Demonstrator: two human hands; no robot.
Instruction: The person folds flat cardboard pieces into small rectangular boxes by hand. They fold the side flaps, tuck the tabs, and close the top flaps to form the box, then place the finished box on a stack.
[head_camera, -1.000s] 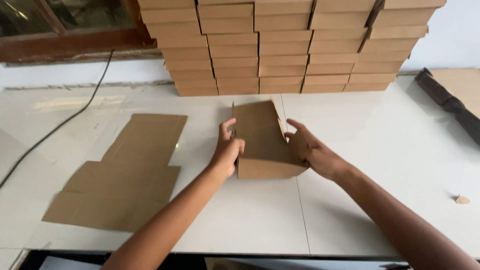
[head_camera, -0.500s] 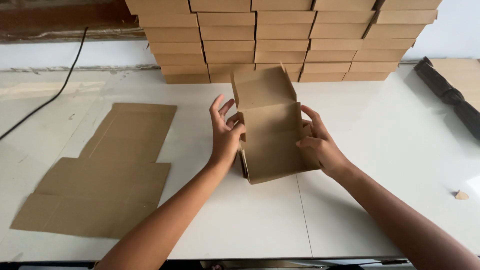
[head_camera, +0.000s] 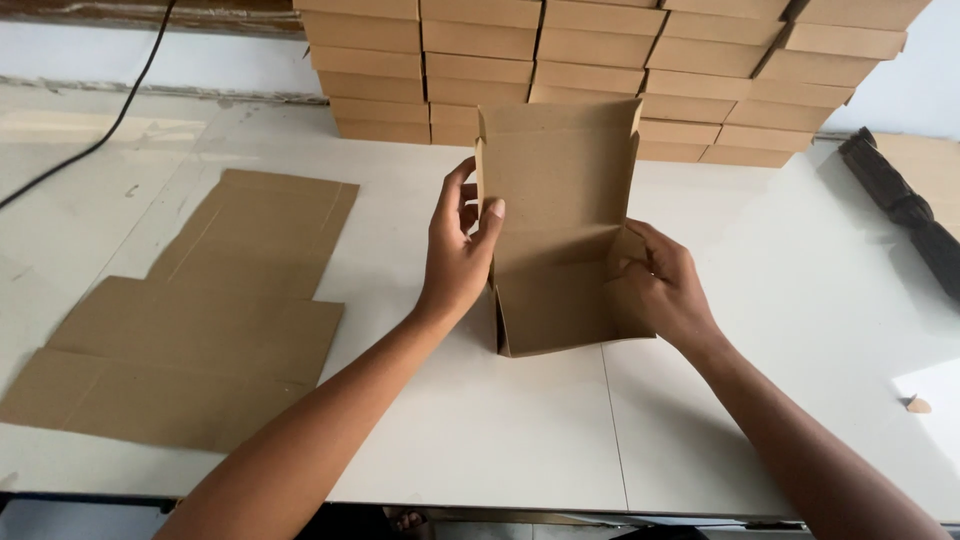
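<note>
A brown cardboard box (head_camera: 556, 240) stands half folded on the white table (head_camera: 500, 440), its lid flap raised upright. My left hand (head_camera: 458, 250) grips the box's left wall, thumb on the inside edge of the flap. My right hand (head_camera: 662, 285) presses the right side wall, fingers curled over its edge. The box bottom rests on the table between both hands.
Flat unfolded cardboard blanks (head_camera: 190, 310) lie on the table at the left. Stacks of folded brown boxes (head_camera: 600, 70) line the back wall. A black cable (head_camera: 95, 140) runs at the far left. A dark object (head_camera: 905, 205) lies at the right edge.
The lid flap has been lifted upright and the box walls have been raised. My left hand moved up the left wall; my right hand shifted onto the right wall.
</note>
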